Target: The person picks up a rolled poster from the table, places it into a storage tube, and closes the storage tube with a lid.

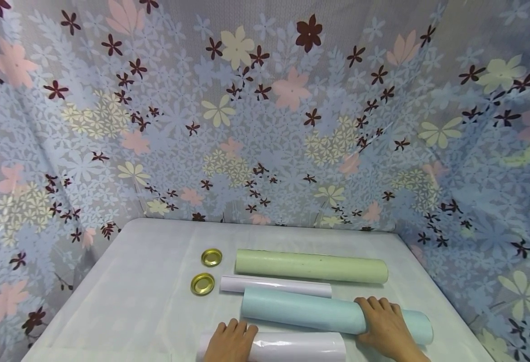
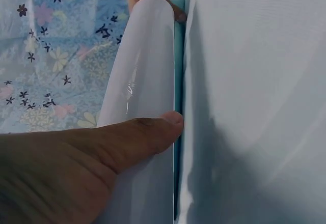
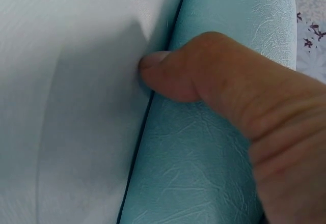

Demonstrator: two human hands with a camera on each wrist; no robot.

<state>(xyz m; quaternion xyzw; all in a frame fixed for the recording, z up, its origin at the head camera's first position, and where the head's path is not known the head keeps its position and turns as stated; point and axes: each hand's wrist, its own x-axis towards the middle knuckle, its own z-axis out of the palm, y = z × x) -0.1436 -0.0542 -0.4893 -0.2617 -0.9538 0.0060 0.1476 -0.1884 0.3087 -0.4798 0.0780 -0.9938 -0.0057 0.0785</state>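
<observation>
Left hand [image 1: 230, 343]: we grip the wide white roll [image 1: 298, 347], fingers over its top, toward the table's [image 1: 133, 301] near edge.
Right hand [image 1: 384, 324]: we hold the blue roll [image 1: 301, 307] toward its right end, thumb down its near side.
Blue roll: right end near the table's right edge.
Green roll [image 1: 312, 267]: nearest of four to the far edge, behind the thin white roll [image 1: 276, 286].
Gold lids [image 1: 202, 284]: we count two, left of the rolls.

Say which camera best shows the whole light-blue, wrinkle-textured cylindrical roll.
The head view: it shows the light-blue roll end to end, only the right hand covering part. The right wrist view gives a close section of wrinkled surface; the left wrist view shows mostly a strip beside the glossy white cylindrical roll.
</observation>
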